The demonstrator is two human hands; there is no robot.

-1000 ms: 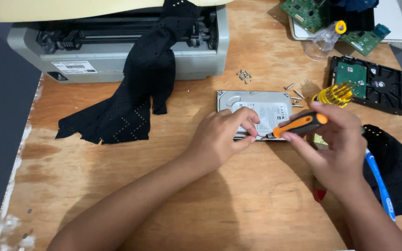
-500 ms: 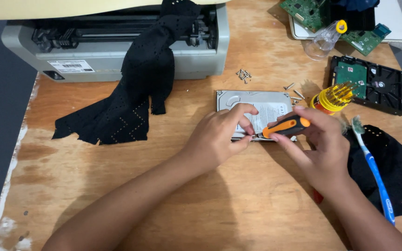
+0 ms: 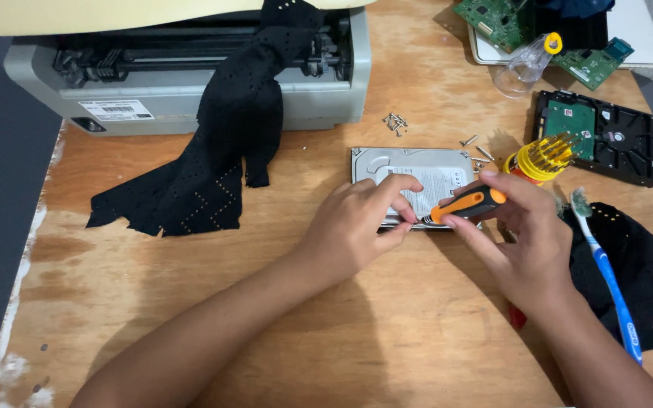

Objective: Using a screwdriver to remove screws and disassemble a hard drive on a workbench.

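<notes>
Two hands meet over a silver hard drive that lies flat near the middle of the wooden table, a little toward its far edge. Only the head view is given. The left hand presses down on the drive's near edge, its fingers curled over the label and gripping the casing. The right hand has its fingers closed around an orange-and-black screwdriver, whose tip now sits at the drive's near edge, just beside the left thumb.

A second ago the screwdriver was higher and further right, its handle angled up over the drive's right end; half a second ago it had dropped and slid left. Now it lies lower still and closer to the left hand, so the tip seems to have been brought onto a spot on the near rim. The drive itself has not shifted, and the left hand has kept its hold.

Around them: loose screws toward the far edge, a yellow bit holder just right of the drive, a second drive with a green board near the far right corner, a blue toothbrush on a black cloth at the right edge, and a grey printer draped with black fabric along the far edge.
</notes>
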